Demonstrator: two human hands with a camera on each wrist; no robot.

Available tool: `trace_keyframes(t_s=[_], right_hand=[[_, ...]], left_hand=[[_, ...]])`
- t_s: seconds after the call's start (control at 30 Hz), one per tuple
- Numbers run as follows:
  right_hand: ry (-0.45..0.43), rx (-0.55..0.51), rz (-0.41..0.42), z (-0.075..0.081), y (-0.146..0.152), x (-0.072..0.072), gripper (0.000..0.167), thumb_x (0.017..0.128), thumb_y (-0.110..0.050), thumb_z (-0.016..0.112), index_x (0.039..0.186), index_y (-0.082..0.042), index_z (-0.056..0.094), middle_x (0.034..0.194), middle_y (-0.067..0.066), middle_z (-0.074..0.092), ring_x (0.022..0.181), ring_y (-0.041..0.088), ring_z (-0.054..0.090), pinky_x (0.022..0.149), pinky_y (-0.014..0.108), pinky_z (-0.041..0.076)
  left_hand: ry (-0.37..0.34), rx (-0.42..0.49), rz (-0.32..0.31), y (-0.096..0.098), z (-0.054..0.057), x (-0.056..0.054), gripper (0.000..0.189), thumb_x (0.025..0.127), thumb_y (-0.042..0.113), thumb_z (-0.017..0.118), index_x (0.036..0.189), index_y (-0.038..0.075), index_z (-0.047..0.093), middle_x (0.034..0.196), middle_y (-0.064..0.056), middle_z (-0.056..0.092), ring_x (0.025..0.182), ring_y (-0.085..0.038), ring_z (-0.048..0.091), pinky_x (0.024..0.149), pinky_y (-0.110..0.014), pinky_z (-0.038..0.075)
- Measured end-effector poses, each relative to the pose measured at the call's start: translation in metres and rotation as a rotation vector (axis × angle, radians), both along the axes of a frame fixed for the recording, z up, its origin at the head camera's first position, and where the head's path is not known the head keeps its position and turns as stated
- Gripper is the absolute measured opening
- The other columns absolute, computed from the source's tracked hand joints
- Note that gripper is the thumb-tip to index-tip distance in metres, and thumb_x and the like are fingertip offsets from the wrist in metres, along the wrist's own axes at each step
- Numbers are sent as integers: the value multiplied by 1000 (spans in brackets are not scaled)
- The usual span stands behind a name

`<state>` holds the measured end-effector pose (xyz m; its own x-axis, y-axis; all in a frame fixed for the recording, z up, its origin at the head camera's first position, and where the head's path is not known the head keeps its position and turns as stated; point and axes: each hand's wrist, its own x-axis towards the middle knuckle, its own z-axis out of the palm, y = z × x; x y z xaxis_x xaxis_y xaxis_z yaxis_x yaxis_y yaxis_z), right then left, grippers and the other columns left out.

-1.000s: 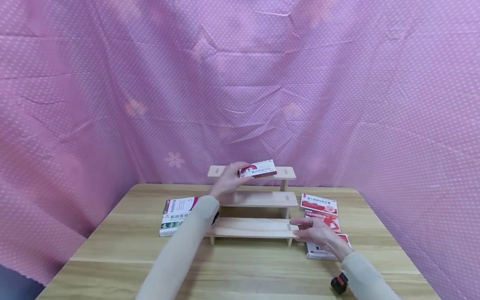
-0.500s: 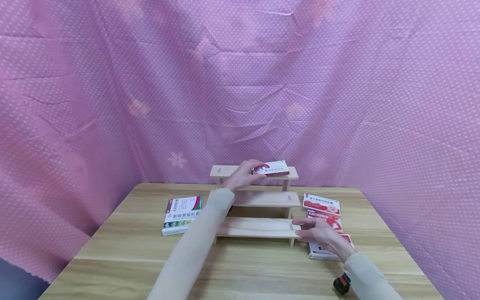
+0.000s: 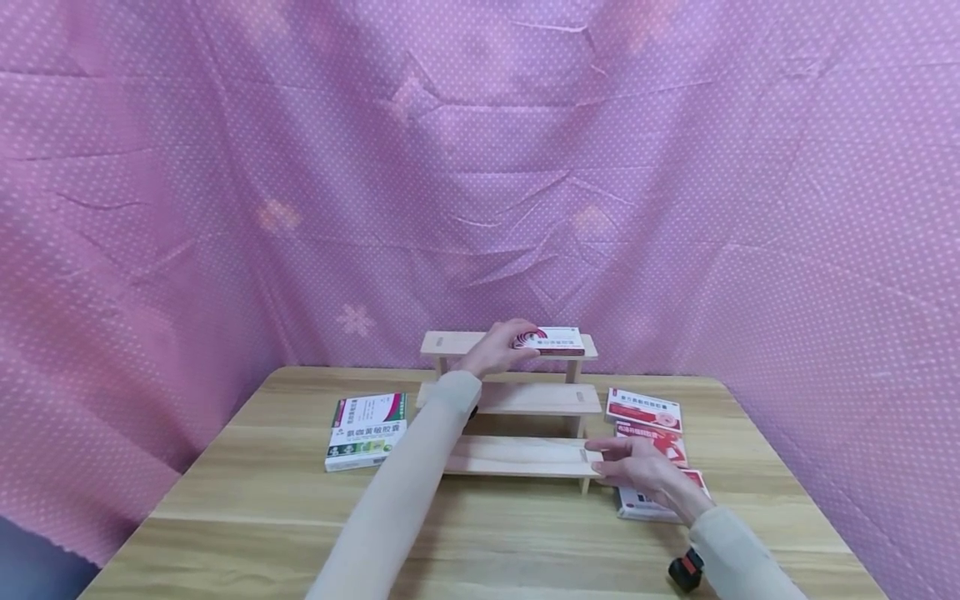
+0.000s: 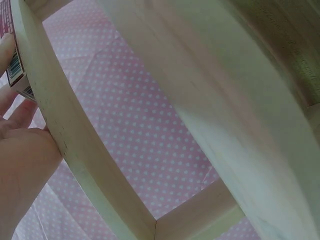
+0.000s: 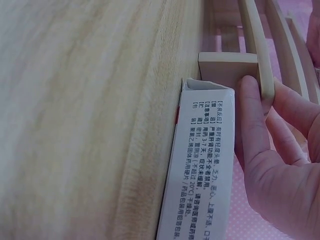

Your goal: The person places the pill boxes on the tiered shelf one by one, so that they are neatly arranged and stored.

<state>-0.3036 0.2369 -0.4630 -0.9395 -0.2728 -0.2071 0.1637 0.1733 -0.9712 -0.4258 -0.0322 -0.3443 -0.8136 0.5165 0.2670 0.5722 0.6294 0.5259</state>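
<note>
My left hand (image 3: 497, 347) grips a white and maroon medicine box (image 3: 561, 340) by its left end, at the right part of the top tier of a three-tier wooden display rack (image 3: 510, 457). The left wrist view shows those fingers at the box's barcode end, beside the tier's edge. At the rack's lower right, my right hand (image 3: 641, 471) pinches the end of the bottom tier; up close, its thumb and fingers (image 5: 255, 125) lie on either side of the board. Below that hand lies a white medicine box (image 5: 202, 160) with printed text, partly covered in the head view.
Left of the rack lie green and white medicine boxes (image 3: 367, 433), partly overlapping. On the right, a red and white box (image 3: 643, 408) and a red box (image 3: 651, 442) lie in a column. A pink dotted cloth (image 3: 480, 167) hangs behind the wooden table (image 3: 225, 517).
My left hand has carried the medicine box rightward along the top tier and lowered it from tilted to flat. The right hand has kept its hold on the bottom tier.
</note>
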Motion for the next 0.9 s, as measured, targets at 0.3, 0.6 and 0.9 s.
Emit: trace_keyframes(t_s=[0.3, 0.6, 0.9], right_hand=[[-11, -18, -9, 0, 0, 0, 48, 86, 0, 71, 131, 6, 57, 127, 19, 56, 98, 16, 63, 89, 35, 59], [-18, -5, -3, 0, 2, -1, 49, 86, -3, 71, 133, 4, 56, 123, 17, 57, 97, 17, 64, 89, 36, 59], [-14, -18, 9, 0, 1, 0, 50, 86, -2, 71, 133, 6, 55, 127, 18, 55, 98, 16, 63, 89, 35, 59]], left_hand=[[-7, -48, 30, 1, 1, 2, 50, 95, 28, 63, 141, 12, 51, 146, -8, 51, 138, -28, 40, 119, -44, 29], [3, -72, 33, 2, 1, 1, 48, 97, 29, 60, 141, 12, 50, 145, -8, 52, 135, -27, 44, 116, -42, 35], [7, -63, 17, 2, 1, 1, 53, 95, 28, 63, 142, 10, 49, 146, -9, 51, 135, -27, 45, 117, -42, 35]])
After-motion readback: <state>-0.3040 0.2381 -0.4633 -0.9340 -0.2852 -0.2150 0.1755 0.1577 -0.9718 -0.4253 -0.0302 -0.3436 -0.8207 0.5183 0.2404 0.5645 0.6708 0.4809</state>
